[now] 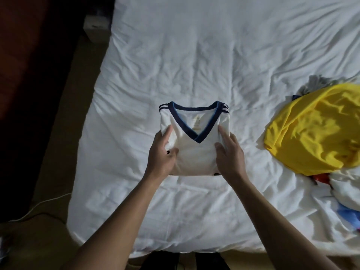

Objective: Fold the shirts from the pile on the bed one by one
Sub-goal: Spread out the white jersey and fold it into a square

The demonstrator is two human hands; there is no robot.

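A white shirt (194,152) with a navy V-neck collar lies folded into a compact rectangle in the middle of the bed (194,65). My left hand (161,154) grips its left edge, thumb on top and fingers along the side. On the opposite edge my right hand (229,154) holds it the same way. The pile of shirts (315,129) sits at the right, topped by a crumpled yellow shirt, with red, white, blue and grey cloth showing beneath it.
Wrinkled white bedding covers the bed. Dark floor (48,133) runs along the bed's left side, with a white cable (41,203) trailing on it. The bed's near edge (175,252) is just in front of me.
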